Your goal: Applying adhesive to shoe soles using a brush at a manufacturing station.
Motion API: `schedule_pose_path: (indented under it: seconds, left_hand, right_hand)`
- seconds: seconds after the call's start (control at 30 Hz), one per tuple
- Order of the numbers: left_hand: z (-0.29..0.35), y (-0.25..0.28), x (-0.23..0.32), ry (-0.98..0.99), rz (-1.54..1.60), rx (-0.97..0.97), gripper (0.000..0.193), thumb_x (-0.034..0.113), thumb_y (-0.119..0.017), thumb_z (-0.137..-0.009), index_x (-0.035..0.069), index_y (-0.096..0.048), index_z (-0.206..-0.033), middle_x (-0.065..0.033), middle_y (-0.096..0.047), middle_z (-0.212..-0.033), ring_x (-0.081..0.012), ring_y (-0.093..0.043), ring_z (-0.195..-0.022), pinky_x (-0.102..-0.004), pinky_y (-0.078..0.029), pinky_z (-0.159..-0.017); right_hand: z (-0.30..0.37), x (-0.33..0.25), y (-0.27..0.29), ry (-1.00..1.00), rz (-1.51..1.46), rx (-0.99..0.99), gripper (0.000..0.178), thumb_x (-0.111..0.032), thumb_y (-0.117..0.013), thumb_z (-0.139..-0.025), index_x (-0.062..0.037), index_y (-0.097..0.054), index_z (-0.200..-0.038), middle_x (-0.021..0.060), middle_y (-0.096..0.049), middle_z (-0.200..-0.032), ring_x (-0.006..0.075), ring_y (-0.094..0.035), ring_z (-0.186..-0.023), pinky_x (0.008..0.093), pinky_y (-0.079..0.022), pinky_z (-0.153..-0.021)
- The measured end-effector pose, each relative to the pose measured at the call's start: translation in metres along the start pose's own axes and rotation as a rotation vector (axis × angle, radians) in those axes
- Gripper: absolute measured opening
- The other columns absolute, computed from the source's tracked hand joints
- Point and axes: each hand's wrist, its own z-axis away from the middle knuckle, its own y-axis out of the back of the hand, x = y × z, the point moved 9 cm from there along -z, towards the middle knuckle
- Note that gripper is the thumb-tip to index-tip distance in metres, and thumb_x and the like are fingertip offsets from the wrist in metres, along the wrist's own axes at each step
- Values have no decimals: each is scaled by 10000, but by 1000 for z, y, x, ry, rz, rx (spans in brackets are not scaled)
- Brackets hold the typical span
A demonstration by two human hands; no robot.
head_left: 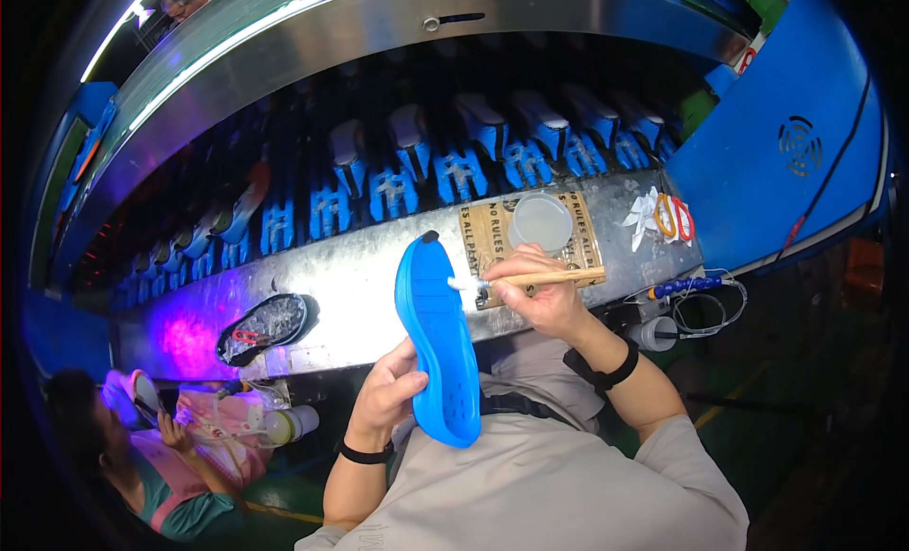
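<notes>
My left hand (386,390) grips a bright blue shoe sole (445,352) by its left edge, thumb on the inner side. The sole stands tilted, its toe toward the bench, with a small black spot at the tip. Between the fingers of my right hand (547,305) is a wooden-handled brush (557,276). Its white bristles are at the sole's right rim, near the toe; whether they touch I cannot tell. Just beyond that hand, a translucent round container (542,222) rests on a printed brown cardboard sheet (488,231).
On the metal bench (360,276) lie scissors (668,217) by white scraps, and a dark sole-shaped piece (265,328) with something red inside. Behind runs a rack of blue holders (393,191) carrying shoe parts. A co-worker (180,485) sits at left; a blue panel (786,144) stands right.
</notes>
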Motion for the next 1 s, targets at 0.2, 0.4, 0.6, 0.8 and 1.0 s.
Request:
schedule_pose_path:
  seconds: [0.2, 0.4, 0.6, 0.8, 1.0]
  left_hand:
    - [-3, 3, 13, -57, -72, 11, 725, 189, -668, -907, -84, -337, -1491, -164, -559, -1367, -245, -575, -1232, -372, -443, -1059]
    - [-3, 3, 19, -85, -100, 31, 729, 192, -675, -904, -90, -338, -1487, -170, -557, -1369, -251, -570, -1241, -379, -441, -1064]
    - [-2, 10, 19, -96, -90, 62, 735, 189, -672, -906, -88, -327, -1493, -173, -552, -1374, -249, -563, -1251, -373, -441, -1068]
    - [-2, 23, 12, -75, -13, 70, 690, 180, -626, -941, -77, -315, -1502, -168, -547, -1385, -240, -566, -1252, -371, -446, -1071]
    - [-7, 42, 15, -112, 283, 222, 597, 365, -372, -1049, -57, -374, -1472, -207, -564, -1353, -328, -610, -1192, -458, -496, -1038]
  right_hand:
    - [6, -15, -11, 49, -32, -135, 107, -132, -696, -835, -73, -711, -923, 50, -685, -821, 218, -605, -767, 356, -414, -778]
    - [12, -30, -13, 57, -52, -188, 59, -93, -694, -808, -68, -708, -861, 37, -670, -779, 215, -590, -732, 353, -424, -770]
    - [16, -40, -17, 76, -99, -210, 55, -80, -701, -790, -65, -705, -842, 30, -655, -750, 211, -584, -711, 349, -430, -767]
    - [23, -39, -17, 58, -133, -240, 68, -58, -696, -790, -59, -712, -856, 49, -649, -760, 225, -575, -711, 358, -433, -759]
    - [28, -21, 12, -161, -414, 89, 130, -44, -620, -857, 16, -716, -921, 90, -640, -795, 173, -570, -742, 314, -453, -673]
